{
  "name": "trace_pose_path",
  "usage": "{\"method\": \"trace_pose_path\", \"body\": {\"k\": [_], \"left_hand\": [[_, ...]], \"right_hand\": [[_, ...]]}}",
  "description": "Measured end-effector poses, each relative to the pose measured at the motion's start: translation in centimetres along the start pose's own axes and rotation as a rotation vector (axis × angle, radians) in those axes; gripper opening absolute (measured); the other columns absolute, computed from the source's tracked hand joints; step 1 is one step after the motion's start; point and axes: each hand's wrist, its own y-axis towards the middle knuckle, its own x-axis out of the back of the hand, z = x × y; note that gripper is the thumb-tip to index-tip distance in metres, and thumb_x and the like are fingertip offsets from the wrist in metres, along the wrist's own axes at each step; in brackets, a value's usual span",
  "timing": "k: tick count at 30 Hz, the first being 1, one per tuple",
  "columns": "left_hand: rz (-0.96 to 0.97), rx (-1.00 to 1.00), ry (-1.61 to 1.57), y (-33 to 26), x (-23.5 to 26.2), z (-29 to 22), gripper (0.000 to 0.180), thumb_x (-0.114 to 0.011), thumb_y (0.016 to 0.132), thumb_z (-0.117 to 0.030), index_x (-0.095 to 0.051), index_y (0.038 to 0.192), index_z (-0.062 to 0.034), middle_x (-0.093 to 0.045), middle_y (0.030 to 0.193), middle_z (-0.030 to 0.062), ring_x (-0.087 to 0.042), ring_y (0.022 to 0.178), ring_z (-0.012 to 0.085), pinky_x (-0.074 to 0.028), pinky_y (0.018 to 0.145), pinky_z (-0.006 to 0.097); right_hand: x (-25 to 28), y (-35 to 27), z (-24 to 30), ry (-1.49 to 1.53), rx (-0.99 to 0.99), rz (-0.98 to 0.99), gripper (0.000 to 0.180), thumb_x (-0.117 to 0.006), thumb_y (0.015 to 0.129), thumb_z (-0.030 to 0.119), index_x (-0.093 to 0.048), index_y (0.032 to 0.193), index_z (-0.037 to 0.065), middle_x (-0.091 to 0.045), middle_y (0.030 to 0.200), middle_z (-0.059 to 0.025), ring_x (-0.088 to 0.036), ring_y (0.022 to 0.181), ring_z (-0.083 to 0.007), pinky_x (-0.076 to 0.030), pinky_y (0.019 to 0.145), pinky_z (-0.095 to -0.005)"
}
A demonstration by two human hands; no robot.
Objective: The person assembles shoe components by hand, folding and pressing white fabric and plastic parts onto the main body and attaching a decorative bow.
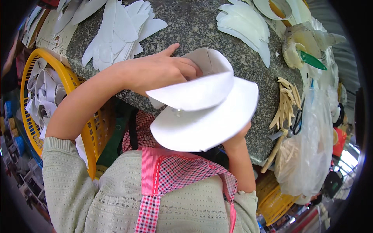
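A white, stiff, curved piece of sheet [210, 112], folded over into a rounded form like a shoe upper, is held up above the near edge of the stone-topped table [186, 31]. My left hand [163, 72] comes in from the left, its bent fingers reaching into the fold at the far side and one finger stretched out. At the lower right, my right hand [241, 136] grips the piece from behind and below; the white sheet hides most of its fingers. Piles of flat white curved cutouts [118, 33] and paler cutouts [248, 29] lie beyond my hands.
A yellow plastic basket [93, 155] with white folded pieces [44, 93] stands at my left. On the right are wooden sticks [285, 103], scissors [297, 122], a hammer [276, 149], a clear plastic bag [307, 155] and a green-handled brush [312, 61] by a tub.
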Motion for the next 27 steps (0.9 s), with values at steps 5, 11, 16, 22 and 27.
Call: {"method": "trace_pose_path", "body": {"k": [5,11,16,22,27], "left_hand": [[-0.240,-0.102,-0.228,-0.7,-0.9,1.3,0.065,-0.063,0.072,-0.023,-0.039,0.131,-0.0113,-0.044,0.127,0.0126,-0.040,0.123,0.0283,-0.007,0.106,0.063],[-0.171,-0.033,-0.293,0.1,-1.1,1.7,0.066,-0.064,0.066,-0.029,-0.045,0.126,-0.0081,-0.046,0.125,0.0157,-0.039,0.123,0.0293,-0.001,0.108,0.057],[-0.139,0.042,-0.265,0.3,-1.6,2.2,0.068,-0.064,0.060,-0.038,-0.050,0.119,-0.0068,-0.050,0.120,0.0174,-0.041,0.122,0.0307,0.000,0.112,0.050],[-0.231,-0.080,-0.218,0.4,-2.2,2.8,0.065,-0.069,0.062,-0.023,-0.049,0.123,-0.0108,-0.051,0.123,0.0099,-0.048,0.116,0.0263,-0.006,0.106,0.061],[-0.352,0.012,-0.368,0.7,-2.0,1.7,0.069,-0.074,0.059,-0.022,-0.048,0.122,-0.0097,-0.053,0.116,0.0099,-0.051,0.111,0.0283,-0.012,0.106,0.059]], "right_hand": [[-0.9,0.2,-0.5,-0.138,0.106,0.032,0.022,-0.064,0.063,-0.002,-0.059,0.084,-0.002,-0.058,0.097,-0.0181,-0.060,0.078,-0.0326,-0.051,0.063,-0.0356],[-1.3,0.7,-0.7,-0.108,0.073,-0.059,0.024,-0.066,0.064,0.001,-0.062,0.088,0.000,-0.056,0.091,-0.0132,-0.060,0.078,-0.0295,-0.051,0.062,-0.0361],[-1.7,0.8,-1.2,-0.129,0.151,-0.103,0.019,-0.064,0.063,0.001,-0.059,0.082,0.001,-0.053,0.088,-0.0121,-0.058,0.070,-0.0267,-0.050,0.055,-0.0343],[-2.4,-0.7,-2.1,-0.038,0.014,-0.047,0.021,-0.061,0.064,0.000,-0.059,0.084,-0.001,-0.053,0.090,-0.0155,-0.058,0.074,-0.0323,-0.051,0.061,-0.0388],[-1.5,0.5,-1.6,-0.090,-0.038,0.097,0.021,-0.060,0.066,0.003,-0.060,0.086,0.000,-0.053,0.092,-0.0180,-0.057,0.081,-0.0355,-0.051,0.065,-0.0406]]}}
